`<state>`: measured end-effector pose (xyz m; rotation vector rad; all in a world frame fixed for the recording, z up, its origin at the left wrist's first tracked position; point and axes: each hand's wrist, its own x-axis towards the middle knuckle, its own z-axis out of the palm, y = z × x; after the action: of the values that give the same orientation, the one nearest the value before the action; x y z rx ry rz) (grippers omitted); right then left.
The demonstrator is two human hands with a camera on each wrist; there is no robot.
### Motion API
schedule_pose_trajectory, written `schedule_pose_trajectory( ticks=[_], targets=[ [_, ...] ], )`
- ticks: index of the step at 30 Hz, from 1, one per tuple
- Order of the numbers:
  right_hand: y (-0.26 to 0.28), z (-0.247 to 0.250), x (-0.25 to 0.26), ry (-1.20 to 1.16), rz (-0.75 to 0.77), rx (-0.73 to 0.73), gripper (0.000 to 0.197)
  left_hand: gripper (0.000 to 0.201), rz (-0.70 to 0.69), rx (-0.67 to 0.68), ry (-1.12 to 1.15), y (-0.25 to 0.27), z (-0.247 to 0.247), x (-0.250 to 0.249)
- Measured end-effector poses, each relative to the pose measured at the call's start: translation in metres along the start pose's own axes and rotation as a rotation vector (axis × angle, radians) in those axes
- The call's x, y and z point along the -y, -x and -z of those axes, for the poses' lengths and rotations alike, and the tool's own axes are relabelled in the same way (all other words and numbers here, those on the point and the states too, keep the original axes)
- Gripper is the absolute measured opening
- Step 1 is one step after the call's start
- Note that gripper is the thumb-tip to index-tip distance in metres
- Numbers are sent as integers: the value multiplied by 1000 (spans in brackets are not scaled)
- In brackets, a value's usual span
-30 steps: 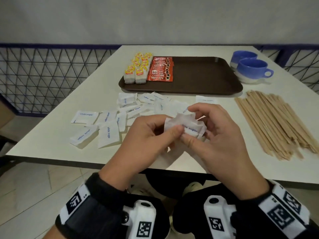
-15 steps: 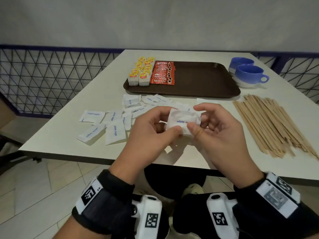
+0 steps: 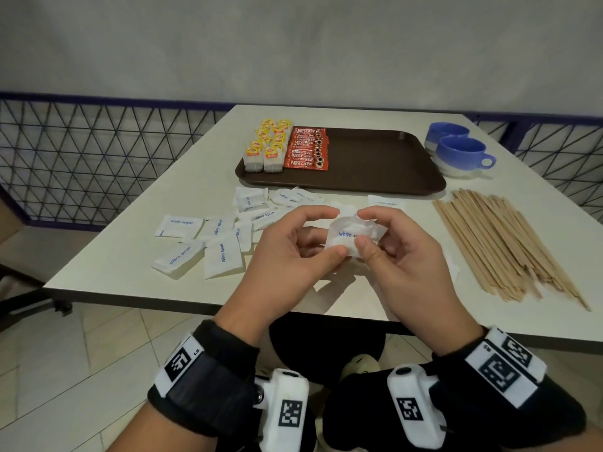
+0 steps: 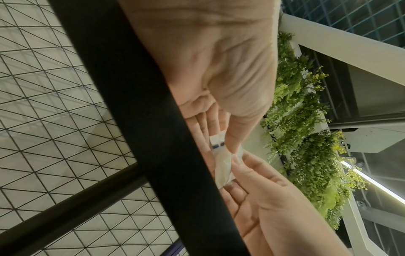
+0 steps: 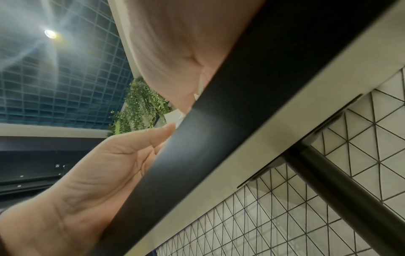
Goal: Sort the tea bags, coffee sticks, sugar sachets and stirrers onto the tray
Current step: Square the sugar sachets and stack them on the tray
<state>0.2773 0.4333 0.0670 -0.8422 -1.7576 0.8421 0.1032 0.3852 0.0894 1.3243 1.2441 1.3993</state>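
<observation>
We hold a small stack of sugar sachets between both hands, above the near edge of the table, clear of its surface. Our left hand pinches the stack's left side with thumb below and fingers curled over the top; our right hand pinches the right side the same way. The wrist views confirm paper caught between thumb and fingers; how many sachets are in the stack we cannot tell.

Status on the tray: tea bags stand in two rows at its left end, coffee sticks lie fanned just beside them. Those two groups look done. The rest of the tray is bare.

Still off the tray: loose sugar sachets scattered on the table between our hands and the tray, some overlapping, one lying apart near the tray's front rim. The wooden stirrers lie in one heap to the right, untouched as far as we can judge.

Estimate: about half complete. Two categories placed, sugar collection in progress, stirrers not started. Two blue cups sit beyond the tray's right end.
</observation>
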Motion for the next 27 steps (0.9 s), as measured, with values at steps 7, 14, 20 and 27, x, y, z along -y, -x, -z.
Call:
schedule_pose_trajectory(
  ticks=[7, 14, 20, 27],
  targets=[
    [0, -1, 3, 7, 13, 1, 30, 46, 19, -21, 44, -1, 0, 0],
    [1, -2, 2, 6, -13, -16, 36, 46, 1, -48, 67, 1, -1, -1],
    [1, 0, 4, 5, -19, -50, 36, 45, 6, -46, 88, 1, -1, 0],
    [-7, 7, 18, 122, -7, 54, 30, 43, 3, -33, 55, -1, 0, 2]
  ],
)
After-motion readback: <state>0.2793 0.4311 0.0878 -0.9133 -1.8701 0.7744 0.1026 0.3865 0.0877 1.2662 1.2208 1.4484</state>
